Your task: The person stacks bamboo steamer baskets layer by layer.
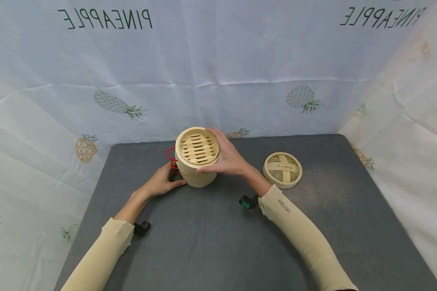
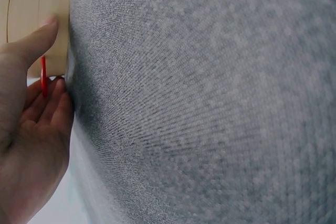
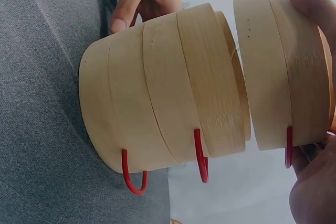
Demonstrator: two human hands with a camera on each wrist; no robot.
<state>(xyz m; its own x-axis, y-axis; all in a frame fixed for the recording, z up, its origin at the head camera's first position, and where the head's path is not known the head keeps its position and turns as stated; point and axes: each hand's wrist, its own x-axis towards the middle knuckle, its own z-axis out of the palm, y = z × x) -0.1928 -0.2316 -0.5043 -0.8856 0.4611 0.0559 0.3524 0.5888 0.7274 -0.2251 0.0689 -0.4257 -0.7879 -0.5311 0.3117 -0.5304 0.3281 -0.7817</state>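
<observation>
My right hand [image 1: 228,157] grips the rim of a round bamboo steamer basket [image 1: 198,147] with a slatted floor. In the right wrist view a narrow gap parts this basket [image 3: 262,72] from two stacked bamboo baskets [image 3: 157,93] below, and it tilts slightly. My left hand [image 1: 162,182] holds the lower stack at its left side, near the tabletop. The left wrist view shows the thumb [image 2: 41,39] against the wall, with the other fingers around the far side by a red loop handle [image 2: 44,77]. More red loops [image 3: 201,156] stick out from the baskets.
A woven bamboo lid [image 1: 283,169] lies on the dark grey table [image 1: 204,242], right of the stack. A pineapple-print cloth [image 1: 218,48] hangs behind the table's far edge and along the sides. Black wrist cameras [image 1: 248,201] sit beneath both forearms.
</observation>
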